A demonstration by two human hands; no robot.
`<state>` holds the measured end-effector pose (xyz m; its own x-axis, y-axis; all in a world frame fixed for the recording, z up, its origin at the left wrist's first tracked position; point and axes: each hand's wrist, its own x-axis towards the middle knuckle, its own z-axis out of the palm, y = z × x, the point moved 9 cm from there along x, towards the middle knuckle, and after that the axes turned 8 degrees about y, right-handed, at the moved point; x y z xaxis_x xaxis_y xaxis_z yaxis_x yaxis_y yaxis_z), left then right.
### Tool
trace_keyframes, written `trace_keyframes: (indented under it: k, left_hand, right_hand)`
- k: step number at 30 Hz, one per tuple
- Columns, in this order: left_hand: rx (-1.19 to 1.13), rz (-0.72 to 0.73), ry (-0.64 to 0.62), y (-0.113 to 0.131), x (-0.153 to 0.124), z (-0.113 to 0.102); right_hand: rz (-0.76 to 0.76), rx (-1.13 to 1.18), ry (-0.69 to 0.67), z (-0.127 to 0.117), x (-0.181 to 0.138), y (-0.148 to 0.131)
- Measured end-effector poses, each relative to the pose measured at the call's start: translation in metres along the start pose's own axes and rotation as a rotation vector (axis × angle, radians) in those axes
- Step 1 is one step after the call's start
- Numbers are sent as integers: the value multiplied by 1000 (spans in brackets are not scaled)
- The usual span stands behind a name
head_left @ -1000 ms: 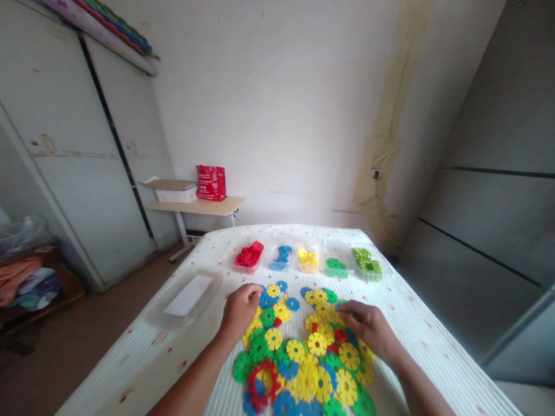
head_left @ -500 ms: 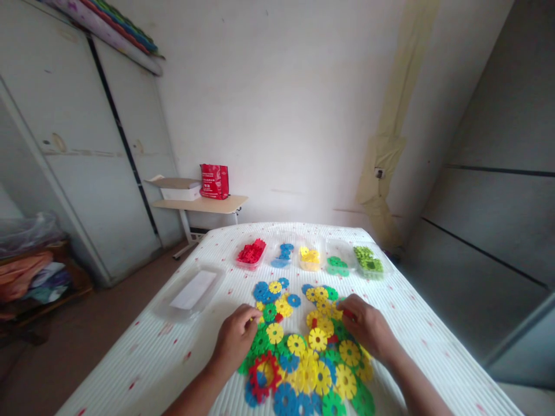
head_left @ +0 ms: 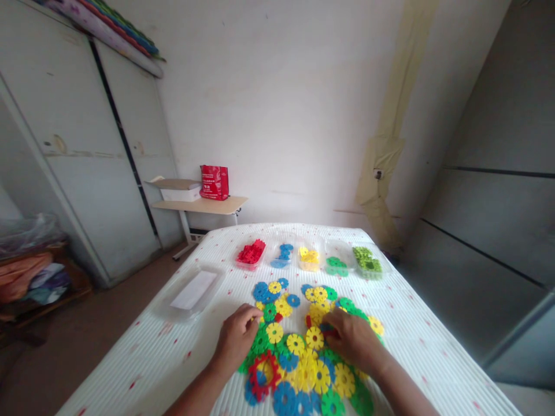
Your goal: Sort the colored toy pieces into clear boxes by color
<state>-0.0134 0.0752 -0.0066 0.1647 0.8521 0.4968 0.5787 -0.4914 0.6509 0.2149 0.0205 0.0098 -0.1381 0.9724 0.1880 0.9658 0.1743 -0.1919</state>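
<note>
A red bag is showing white printing, apparently Chinese characters, too small to read with certainty; it is standing on a side table beside one white box with a brown top. Five clear plastic tubs are lining the far part of the table, holding, from left to right, red, blue, yellow, green and light-green pieces. One clear plastic tray is sitting at the left with one white sheet showing inside.

Slotted snowflake discs in yellow, green and blue are spreading in an overlapping heap on the white, red-flecked tablecloth, between and around the hands; they are overlapping too much for a sure count. One large red gear ring is lying at the heap's near left.

The left hand is curling at the heap's left edge, thumb and fingertips close together; whether it is holding a disc, I cannot tell. The right hand is bending its fingers down over the right side, their tips hidden, so its grip cannot be told either.
</note>
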Motion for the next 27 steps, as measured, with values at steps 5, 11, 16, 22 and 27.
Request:
trace_keyframes:
  k: [5, 11, 16, 22, 27]
  left_hand:
    - [-2, -4, -4, 0, 1, 0]
    - [-7, -7, 5, 0, 0, 0]
    - [3, -18, 25, 1, 2, -1]
    - [-5, -37, 43, 2, 2, -3]
    - [1, -38, 47, 0, 2, -2]
  right_hand:
    - [-6, -77, -23, -1, 3, -6]
    - [67, -33, 108, -12, 8, 4]
    - [119, 99, 199, -19, 15, 0]
    - [82, -33, 125, -1, 33, -30]
    - [22, -206, 19, 16, 40, -55]
